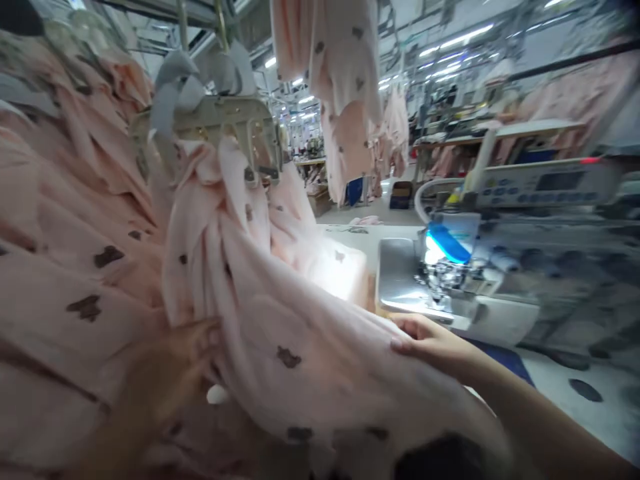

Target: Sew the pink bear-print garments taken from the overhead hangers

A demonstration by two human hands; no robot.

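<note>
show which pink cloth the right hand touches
The cloth sloping from the clamp to the right hand; the ones hanging left and overhead don't meet it.

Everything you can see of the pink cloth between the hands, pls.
The pink cloth is pale and soft-looking, with scattered dark, blotchy motifs. Its upper part hangs gathered in folds below a beige clip plate; from there it drapes down and toward picture right. The right hand pinches its upper edge; the left hand, blurred, is at its folds, grip unclear. Its lower end is blurred.
</note>
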